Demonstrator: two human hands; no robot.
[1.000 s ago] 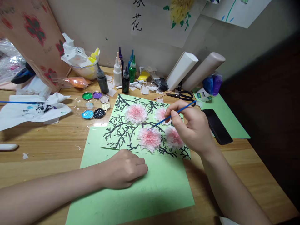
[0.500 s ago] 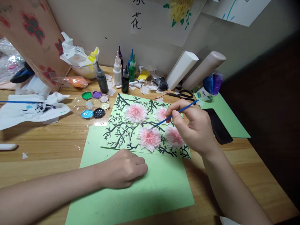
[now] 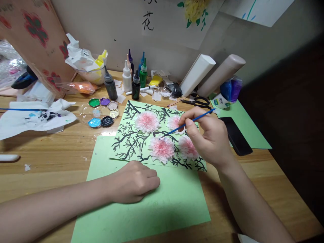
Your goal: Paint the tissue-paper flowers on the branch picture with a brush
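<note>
My right hand (image 3: 206, 136) pinches a thin blue paintbrush (image 3: 197, 118), slanted so its tip points down and left, just above the front-middle pink flower (image 3: 162, 149). Whether the tip touches the flower, I cannot tell. Beneath lies a light green card (image 3: 118, 150) painted with black branches and bearing several pink-and-white ruffled paper flowers. Part of the right-hand flowers is hidden by my right hand. Curled into a loose fist, my left hand (image 3: 136, 182) rests on a larger plain green sheet (image 3: 177, 202), near the card's front edge; its palm side is hidden.
A flower-shaped paint palette (image 3: 83, 116) sits left of the card. Beside it a stained tissue (image 3: 15, 125) carries another blue brush. Several paint bottles (image 3: 127, 79) stand along the wall. Black scissors (image 3: 199, 100), a white tube (image 3: 197, 76) and a phone (image 3: 236, 136) lie behind and right.
The brush tip has shifted very slightly left and up over the front-middle flower. My left hand stays in place, still curled on the green sheet.
</note>
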